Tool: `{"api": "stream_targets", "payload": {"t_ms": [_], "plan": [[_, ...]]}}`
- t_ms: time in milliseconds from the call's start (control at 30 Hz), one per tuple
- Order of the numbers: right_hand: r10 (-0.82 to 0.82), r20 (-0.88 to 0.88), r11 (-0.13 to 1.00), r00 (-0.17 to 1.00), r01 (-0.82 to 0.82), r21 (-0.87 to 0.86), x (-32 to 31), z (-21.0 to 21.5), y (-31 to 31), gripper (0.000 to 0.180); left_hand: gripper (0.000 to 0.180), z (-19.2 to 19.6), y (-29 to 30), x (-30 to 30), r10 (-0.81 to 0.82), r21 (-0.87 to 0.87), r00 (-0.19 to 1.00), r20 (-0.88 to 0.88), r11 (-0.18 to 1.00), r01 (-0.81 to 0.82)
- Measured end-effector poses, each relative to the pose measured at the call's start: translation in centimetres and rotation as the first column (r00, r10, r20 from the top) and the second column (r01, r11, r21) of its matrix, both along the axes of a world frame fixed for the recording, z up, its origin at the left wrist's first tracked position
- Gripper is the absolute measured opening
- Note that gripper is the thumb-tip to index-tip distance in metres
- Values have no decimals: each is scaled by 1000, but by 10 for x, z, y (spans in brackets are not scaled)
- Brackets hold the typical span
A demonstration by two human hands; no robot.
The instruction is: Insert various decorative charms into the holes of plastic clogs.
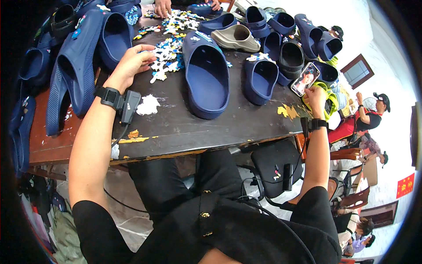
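Charms (165, 59) — seemingly touching left hand (131, 64) fingertips.

A dark, worn wooden table (198, 127) with chipped yellow patches spans the centre of the frame, bearing large navy-blue foam clogs (206, 77) at centre, a grey-beige clog (236, 38) at upper centre, scattered white-and-blue shoe charms (166, 55) at upper centre-left, and a crumpled white scrap (148, 105) left of centre.

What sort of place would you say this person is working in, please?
Probably a small footwear workshop: navy foam clogs crowd a worn dark table, the left hand reaches a pile of small shoe charms, and another person's hands work opposite.
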State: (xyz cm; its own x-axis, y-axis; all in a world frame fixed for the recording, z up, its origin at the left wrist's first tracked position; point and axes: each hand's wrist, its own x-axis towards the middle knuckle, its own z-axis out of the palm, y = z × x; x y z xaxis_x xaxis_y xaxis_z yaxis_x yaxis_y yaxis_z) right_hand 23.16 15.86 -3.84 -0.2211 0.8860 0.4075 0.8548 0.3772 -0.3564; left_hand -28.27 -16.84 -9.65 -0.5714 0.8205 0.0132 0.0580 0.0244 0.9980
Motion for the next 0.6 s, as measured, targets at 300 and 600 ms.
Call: {"api": "stream_targets", "payload": {"t_ms": [300,600], "plan": [[615,-95,783,783,-620,-42,-143,36,-152,15,36,2,-2,1,10,-23,1000,-21,1000,-11],[887,61,451,458,-887,102,-257,45,-217,15,36,3,-3,2,6,18,998,-57,1000,-5]]}}
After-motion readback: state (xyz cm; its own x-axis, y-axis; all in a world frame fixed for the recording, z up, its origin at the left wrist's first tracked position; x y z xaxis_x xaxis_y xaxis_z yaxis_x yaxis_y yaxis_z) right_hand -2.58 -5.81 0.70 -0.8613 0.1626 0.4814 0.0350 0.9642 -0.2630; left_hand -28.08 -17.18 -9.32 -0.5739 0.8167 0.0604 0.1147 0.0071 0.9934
